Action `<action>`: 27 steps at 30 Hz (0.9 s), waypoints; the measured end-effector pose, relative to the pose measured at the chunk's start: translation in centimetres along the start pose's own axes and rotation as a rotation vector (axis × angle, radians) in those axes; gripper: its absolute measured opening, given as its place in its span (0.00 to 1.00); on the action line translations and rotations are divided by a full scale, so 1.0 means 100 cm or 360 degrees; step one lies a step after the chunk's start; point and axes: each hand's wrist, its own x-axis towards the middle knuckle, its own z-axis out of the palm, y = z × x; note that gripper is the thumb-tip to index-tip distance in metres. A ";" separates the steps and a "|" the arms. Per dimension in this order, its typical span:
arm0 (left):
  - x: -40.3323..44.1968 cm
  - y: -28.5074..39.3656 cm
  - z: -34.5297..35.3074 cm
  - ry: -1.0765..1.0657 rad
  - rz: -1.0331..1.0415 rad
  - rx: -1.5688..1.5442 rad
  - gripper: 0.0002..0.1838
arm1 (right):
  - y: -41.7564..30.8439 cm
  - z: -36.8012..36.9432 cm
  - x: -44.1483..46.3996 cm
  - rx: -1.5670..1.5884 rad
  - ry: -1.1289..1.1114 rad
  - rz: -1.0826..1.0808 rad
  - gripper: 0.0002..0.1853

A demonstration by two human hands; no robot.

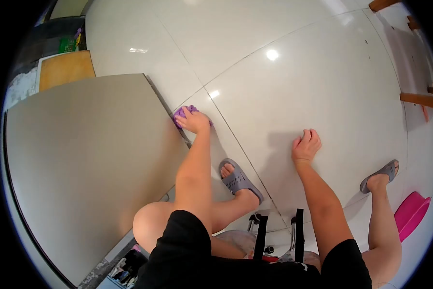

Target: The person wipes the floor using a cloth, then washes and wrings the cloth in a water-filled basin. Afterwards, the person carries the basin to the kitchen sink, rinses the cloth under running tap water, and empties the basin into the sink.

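Observation:
My left hand point(194, 121) is pressed over a crumpled purple cloth point(191, 108). The cloth lies against the edge of a large beige panel point(91, 159), where the panel meets the tiled floor point(255, 96). Parts of the cloth show beyond my fingertips and beside the wrist. Out over the tiles to the right, my right hand point(307, 146) has loosely bent fingers, somewhat apart, and nothing visible in it. Its shadow falls on the floor to its left; whether it touches the tiles I cannot tell.
My feet, in grey slippers point(240, 180), are planted wide apart. Chrome legs with casters point(255, 221) stand below me. At right are a pink basin point(412, 214) and wooden furniture legs point(423, 101). A yellow-brown board point(67, 70) is at upper left.

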 end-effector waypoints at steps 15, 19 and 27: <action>-0.182 0.025 -0.087 -0.0704 0.0330 -0.0279 0.30 | -0.002 0.004 -0.001 0.0001 0.0080 -0.0044 0.22; -0.115 0.037 -0.054 -0.0601 0.0276 -0.0282 0.31 | 0.001 0.005 -0.002 0.0005 0.0065 -0.0044 0.22; -0.139 0.006 -0.081 -0.0819 0.0152 -0.0117 0.32 | -0.006 -0.002 0.002 0.0019 0.0027 -0.0002 0.22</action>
